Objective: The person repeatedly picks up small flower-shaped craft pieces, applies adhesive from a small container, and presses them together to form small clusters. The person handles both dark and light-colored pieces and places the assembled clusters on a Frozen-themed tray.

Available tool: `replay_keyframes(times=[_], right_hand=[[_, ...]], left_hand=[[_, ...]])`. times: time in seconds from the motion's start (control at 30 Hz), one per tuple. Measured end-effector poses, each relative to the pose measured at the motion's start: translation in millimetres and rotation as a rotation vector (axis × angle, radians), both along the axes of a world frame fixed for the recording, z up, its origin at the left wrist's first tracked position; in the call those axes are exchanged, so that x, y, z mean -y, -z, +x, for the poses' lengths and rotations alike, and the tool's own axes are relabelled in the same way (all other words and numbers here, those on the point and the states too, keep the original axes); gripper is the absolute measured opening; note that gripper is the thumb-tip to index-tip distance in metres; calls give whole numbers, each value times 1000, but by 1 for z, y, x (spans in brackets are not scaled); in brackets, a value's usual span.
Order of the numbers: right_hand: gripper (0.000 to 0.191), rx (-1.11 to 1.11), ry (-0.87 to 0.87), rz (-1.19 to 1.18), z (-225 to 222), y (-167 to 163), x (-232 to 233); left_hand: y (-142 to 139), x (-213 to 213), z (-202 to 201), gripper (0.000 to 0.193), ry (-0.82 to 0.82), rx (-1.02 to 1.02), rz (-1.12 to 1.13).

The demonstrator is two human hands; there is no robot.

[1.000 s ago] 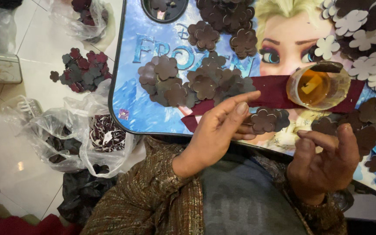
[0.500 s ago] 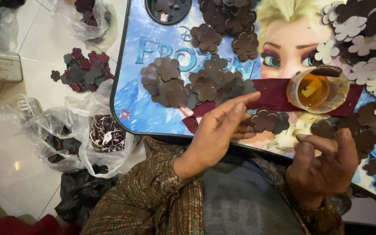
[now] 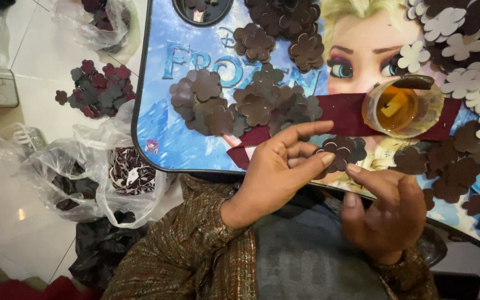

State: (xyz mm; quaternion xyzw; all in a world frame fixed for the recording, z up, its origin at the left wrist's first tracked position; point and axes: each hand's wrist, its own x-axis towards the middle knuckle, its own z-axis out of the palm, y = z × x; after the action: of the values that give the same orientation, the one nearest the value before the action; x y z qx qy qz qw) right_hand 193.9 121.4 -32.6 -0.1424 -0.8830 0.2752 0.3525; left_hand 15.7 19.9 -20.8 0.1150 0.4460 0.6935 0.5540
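— Blue cartoon-printed surface (image 3: 168,139) — what lies there?
— Brown flower cutouts (image 3: 240,103) and a glass cup (image 3: 401,108).
— The hands?
— Left hand (image 3: 276,172) pinches a flower piece (image 3: 340,151) at the surface's near edge; right hand (image 3: 387,214) touches it, fingers loosely curled.

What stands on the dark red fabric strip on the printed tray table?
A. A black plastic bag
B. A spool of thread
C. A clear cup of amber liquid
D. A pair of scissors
C: the clear plastic cup of amber liquid stands on the dark red fabric strip, beyond the left hand that pinches a brown flower-shaped cutout.
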Motion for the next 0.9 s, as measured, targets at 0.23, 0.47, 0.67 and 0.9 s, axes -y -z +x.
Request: replay_keyframes(times=[0.23, 0.47, 0.67, 0.9], right_hand=[[80, -13, -15, -16, -3, 4, 0], [78, 4, -12, -51, -6, 3, 2], [78, 5, -16, -48, -10, -2, 2], [79, 24, -12, -23, -12, -4, 1]], left_hand=[[-3, 1, -2, 53, 28, -23, -17], [-8, 1, -5, 57, 45, -31, -34], [-12, 1, -7, 59, 59, -12, -20], [-11, 1, -7, 59, 64, 1, -20]])
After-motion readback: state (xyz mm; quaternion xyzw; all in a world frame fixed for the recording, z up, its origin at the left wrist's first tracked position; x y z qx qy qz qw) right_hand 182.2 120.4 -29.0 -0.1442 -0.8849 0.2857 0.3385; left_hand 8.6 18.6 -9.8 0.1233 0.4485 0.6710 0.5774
